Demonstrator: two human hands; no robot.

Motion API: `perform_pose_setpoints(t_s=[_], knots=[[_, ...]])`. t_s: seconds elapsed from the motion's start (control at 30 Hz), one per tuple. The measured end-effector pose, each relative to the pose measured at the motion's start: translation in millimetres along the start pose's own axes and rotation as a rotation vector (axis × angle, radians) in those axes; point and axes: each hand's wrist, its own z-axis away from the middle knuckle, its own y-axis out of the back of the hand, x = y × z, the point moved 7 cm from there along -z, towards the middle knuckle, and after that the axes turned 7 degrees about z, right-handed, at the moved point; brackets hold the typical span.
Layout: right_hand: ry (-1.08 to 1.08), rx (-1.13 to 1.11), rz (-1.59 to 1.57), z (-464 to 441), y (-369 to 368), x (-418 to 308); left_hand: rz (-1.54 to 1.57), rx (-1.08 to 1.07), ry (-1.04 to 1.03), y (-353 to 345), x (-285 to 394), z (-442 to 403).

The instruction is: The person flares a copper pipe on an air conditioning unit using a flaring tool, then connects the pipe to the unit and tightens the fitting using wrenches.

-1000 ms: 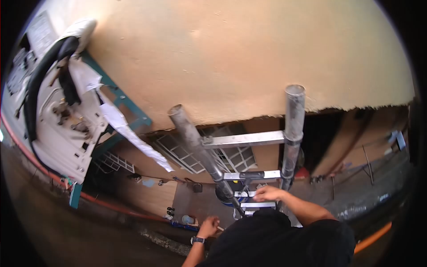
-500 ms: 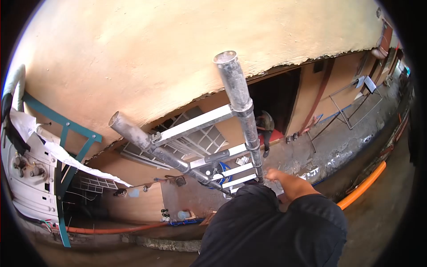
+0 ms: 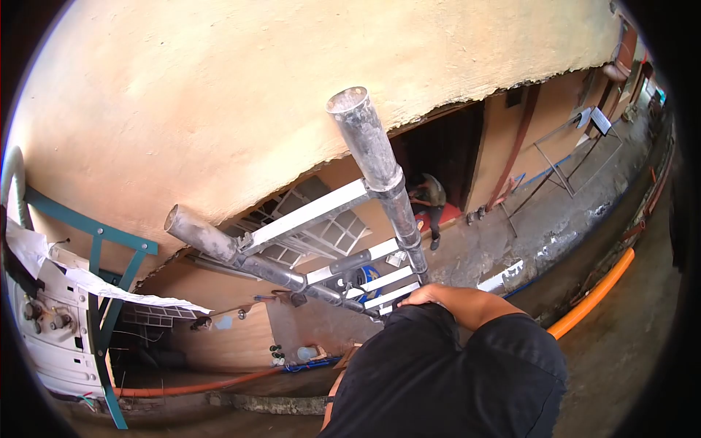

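My right hand (image 3: 419, 295) is at the front of my waist, beside the lower rungs of the metal ladder (image 3: 382, 164). Its fingers are pressed together against something dark that I cannot make out. Part of my left hand (image 3: 338, 382) shows past the wristband at the left edge of my black shirt (image 3: 445, 365); its fingers are hidden. The ladder has two round tubular rails and flat silver rungs, and it stands close to the peach wall (image 3: 241, 95).
At left, a white appliance unit (image 3: 55, 336) sits by a teal metal bracket (image 3: 128, 237), with a torn white strip (image 3: 131, 292) hanging across. Below, a person (image 3: 431, 198) sits in a doorway. An orange pipe (image 3: 595, 292) lies at right; a blue bucket (image 3: 367, 277) stands under the ladder.
The view has swung right, bringing the doorway and person into sight. My right hand has moved in to my waist, and my left hand has drawn back, mostly behind my shirt.
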Motion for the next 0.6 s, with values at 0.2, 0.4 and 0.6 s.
perform_pose_setpoints(t_s=[0.2, 0.4, 0.6], knots=[[-0.148, -0.046, 0.003, 28, 2, 8, -0.027, -0.025, 0.017, 5, 6, -8], [-0.228, -0.085, -0.055, -6, -2, 22, -0.037, -0.042, 0.011, 8, 14, -13], [-0.219, 0.109, 0.044, -14, 6, 38, -0.023, -0.053, 0.008, 12, 10, -12]])
